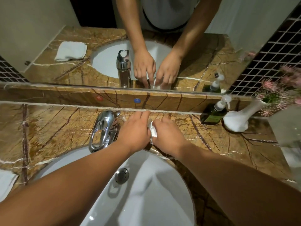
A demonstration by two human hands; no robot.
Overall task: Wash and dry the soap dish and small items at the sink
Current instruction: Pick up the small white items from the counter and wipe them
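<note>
Both hands meet on the marble counter [219, 144] behind the white sink basin [154, 185], just right of the chrome tap [104, 129]. My left hand [135, 129] and my right hand [167, 136] close together around a small white item [153, 131], of which only a sliver shows between them. In the mirror [162, 46] the reflection shows the fingers of both hands gripping a small white and clear object at the counter's back edge. I cannot tell whether it is the soap dish.
A dark green pump bottle [213, 113] and a white vase [239, 119] with pink flowers stand at the back right. A folded white towel [6, 181] lies at the left edge. The chrome drain plug [121, 175] sits in the basin.
</note>
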